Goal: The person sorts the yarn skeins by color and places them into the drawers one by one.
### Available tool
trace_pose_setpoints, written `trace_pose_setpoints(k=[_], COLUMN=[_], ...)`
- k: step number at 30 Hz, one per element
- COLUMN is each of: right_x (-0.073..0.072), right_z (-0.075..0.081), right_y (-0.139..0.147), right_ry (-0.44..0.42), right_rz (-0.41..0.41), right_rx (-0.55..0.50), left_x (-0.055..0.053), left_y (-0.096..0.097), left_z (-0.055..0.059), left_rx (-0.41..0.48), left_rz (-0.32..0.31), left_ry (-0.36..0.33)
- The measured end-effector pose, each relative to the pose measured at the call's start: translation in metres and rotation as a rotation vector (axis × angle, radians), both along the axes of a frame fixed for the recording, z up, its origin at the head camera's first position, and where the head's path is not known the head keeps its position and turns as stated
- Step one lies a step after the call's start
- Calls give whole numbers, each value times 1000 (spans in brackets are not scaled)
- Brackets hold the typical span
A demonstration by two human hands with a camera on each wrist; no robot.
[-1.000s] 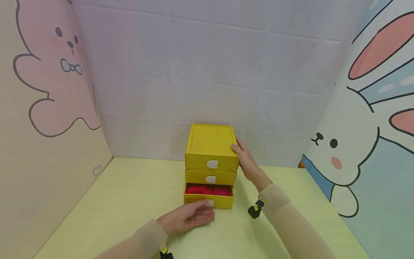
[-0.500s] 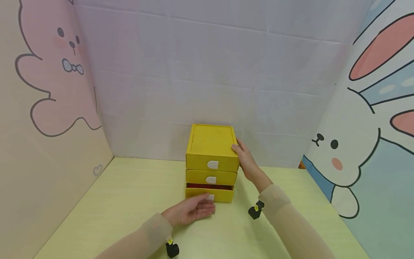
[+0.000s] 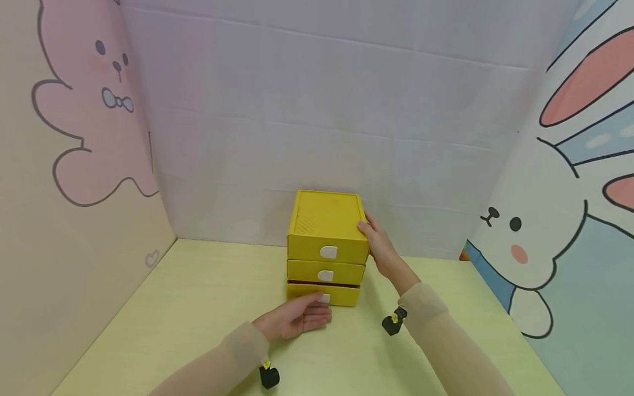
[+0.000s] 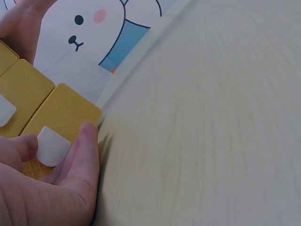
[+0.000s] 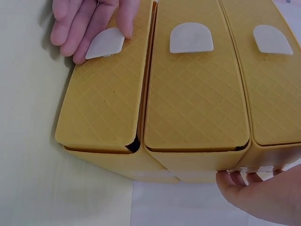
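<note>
A yellow drawer cabinet [image 3: 327, 217] stands in the middle of the table. Its bottom drawer [image 3: 342, 296] stands slightly out, and its two upper drawers look fully in. Low at the front, my left hand [image 3: 295, 316] has the white handle tab [image 4: 52, 147] of this drawer between thumb and forefinger. The other fingers extend in front of the drawer. My right hand [image 3: 385, 250] braces the cabinet's right side near the top, thumb over the upper edge. Its fingertips show against that side in the right wrist view.
The pale wooden table [image 3: 188, 308] spreads in front of the cabinet. A white cloth wall [image 3: 327, 110] rises close behind. Printed side panels stand left and right, with a bear [image 3: 104, 126] and a rabbit [image 3: 540, 242].
The bottom drawer has slid inward, its red contents passing from view. My left hand has moved forward with it, while the right hand has stayed on the cabinet's side.
</note>
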State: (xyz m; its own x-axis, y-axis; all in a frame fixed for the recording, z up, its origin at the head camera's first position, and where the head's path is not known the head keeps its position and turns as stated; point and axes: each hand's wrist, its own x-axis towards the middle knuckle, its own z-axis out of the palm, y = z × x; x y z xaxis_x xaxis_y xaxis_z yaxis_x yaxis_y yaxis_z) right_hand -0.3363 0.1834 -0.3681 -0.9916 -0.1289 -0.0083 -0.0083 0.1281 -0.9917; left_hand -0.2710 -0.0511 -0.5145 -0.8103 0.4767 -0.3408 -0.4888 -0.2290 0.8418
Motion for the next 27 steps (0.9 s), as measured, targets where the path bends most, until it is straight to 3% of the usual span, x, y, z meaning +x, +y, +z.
trace_pose_setpoints(k=[13, 27], right_x=[-1, 0], right_z=[4, 6], right_y=[0, 2], right_ry=[6, 4], right_rz=[10, 37], right_rx=[21, 23], left_x=[-9, -9], left_y=[2, 5], left_z=[-1, 2], left_rx=[11, 4], left_rz=[26, 47], left_ry=[-8, 16])
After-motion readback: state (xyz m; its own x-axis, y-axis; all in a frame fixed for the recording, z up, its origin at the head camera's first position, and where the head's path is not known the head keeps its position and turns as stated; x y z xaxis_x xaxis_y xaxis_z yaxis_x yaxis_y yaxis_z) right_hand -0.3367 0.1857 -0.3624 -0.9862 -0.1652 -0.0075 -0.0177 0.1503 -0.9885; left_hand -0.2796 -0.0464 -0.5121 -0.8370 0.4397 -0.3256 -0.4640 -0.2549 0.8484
